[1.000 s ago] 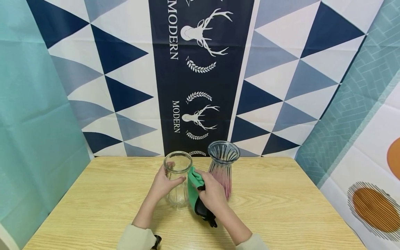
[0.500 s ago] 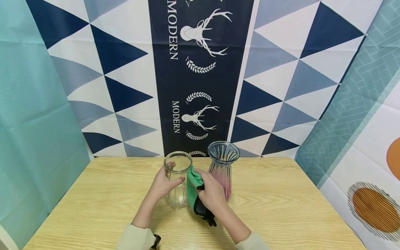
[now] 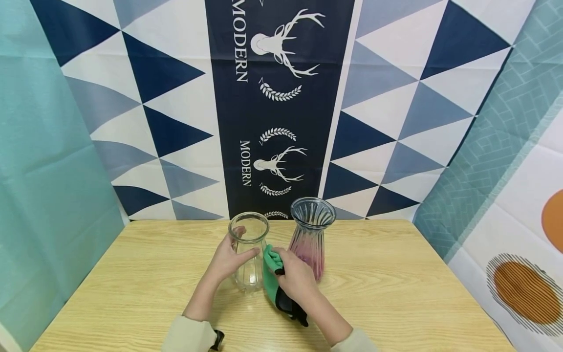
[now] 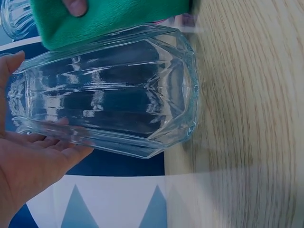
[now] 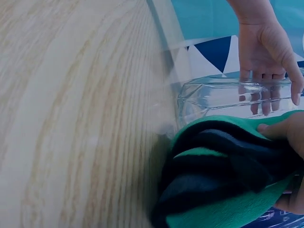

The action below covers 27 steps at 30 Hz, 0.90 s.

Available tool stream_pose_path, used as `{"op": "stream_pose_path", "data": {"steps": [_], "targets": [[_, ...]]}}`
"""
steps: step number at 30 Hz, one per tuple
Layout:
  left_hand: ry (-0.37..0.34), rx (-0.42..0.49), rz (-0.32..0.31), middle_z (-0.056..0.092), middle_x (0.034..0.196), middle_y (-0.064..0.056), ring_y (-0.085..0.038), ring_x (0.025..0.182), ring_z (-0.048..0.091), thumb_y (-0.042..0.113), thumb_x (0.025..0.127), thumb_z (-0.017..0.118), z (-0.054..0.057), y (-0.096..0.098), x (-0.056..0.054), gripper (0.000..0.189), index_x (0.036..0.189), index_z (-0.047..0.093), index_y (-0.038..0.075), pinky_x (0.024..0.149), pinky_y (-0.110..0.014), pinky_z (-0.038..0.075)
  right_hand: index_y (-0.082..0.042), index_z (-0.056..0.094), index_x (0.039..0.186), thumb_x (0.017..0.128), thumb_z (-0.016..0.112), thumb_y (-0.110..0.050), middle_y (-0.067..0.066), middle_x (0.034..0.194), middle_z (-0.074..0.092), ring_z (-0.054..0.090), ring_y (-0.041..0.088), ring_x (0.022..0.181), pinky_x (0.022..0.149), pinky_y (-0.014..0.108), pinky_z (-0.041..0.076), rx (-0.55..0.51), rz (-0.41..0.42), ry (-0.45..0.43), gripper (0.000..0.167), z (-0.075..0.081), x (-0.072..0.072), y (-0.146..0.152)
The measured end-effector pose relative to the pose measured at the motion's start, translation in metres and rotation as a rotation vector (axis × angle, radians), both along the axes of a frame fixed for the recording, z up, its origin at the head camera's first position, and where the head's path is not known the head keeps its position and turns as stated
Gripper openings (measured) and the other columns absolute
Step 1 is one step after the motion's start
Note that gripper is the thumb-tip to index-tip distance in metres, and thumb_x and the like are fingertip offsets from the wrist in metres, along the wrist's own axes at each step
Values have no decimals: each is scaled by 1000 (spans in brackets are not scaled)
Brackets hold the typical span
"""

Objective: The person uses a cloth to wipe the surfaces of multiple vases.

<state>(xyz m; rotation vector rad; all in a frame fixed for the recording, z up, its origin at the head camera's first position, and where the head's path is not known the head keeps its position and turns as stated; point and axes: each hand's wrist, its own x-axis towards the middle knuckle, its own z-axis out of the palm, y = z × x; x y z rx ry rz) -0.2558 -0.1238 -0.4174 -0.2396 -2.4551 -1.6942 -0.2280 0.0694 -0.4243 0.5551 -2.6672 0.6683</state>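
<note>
A clear, ribbed glass vase (image 3: 249, 271) stands upright on the wooden table. My left hand (image 3: 229, 256) grips it near its upper part, with the thumb in front and the fingers round the far side. Pinched in my right hand (image 3: 296, 276) is a folded green cloth with black edging (image 3: 270, 281), held against the right side of the glass. In the left wrist view the green cloth (image 4: 109, 21) lies along the vase's wall (image 4: 109, 90). The right wrist view shows the bunched cloth (image 5: 223, 166), its black trim facing the camera.
A second glass vase (image 3: 311, 239), bluish at its flared rim and pink below, stands close behind the right hand. The wooden table (image 3: 387, 293) meets a patterned cloth backdrop (image 3: 281, 112) at its far edge.
My right hand has slid the green cloth slightly down the side of the clear vase. The left hand keeps its grip and the vase stays in place. The head view has shifted a little.
</note>
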Motion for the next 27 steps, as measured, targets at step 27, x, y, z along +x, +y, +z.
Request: {"op": "stream_pose_path", "data": {"steps": [27], "targets": [[40,7,51,42,140,-16,-33,130,39,26,75,79,0,-4,2,75,136,42,4,106,-50,37,-18,57,124,75,74,-8,4,107,66,65,22,87,66,39,54,-28,-6,45,54,8,-1,-3]]}}
